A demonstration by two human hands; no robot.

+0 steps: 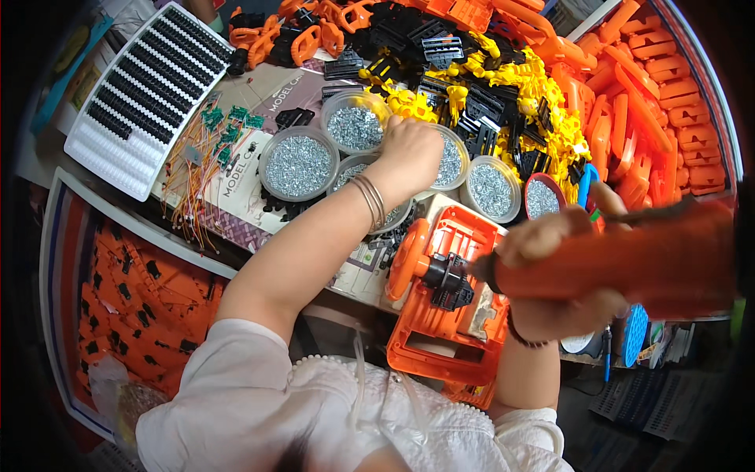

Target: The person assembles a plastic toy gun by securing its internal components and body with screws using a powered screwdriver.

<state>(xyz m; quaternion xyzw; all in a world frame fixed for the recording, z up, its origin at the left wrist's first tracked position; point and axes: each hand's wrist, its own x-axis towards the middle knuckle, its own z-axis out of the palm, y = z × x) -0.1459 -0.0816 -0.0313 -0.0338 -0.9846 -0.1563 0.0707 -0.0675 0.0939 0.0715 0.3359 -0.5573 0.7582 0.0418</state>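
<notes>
My left hand [414,151] reaches across the table among round tubs of small silvery screws, next to the tub [356,123] at the back. Its fingers are curled inward, and what they hold, if anything, is hidden. In my right hand [543,244] is an orange power screwdriver [613,271], held level with its tip toward the left. That tip is over a black plastic part [452,285] on an orange toy panel [421,354] at the table's front edge. An orange toy steering wheel [407,259] sits on the black part's left side.
Yellow plastic figures [550,118] and black parts [480,110] are heaped behind the tubs. Orange parts [629,110] fill the far right. Wired green boards [224,134] lie beside a white tray of black pieces [149,98]. A bin of orange panels [141,307] stands at left.
</notes>
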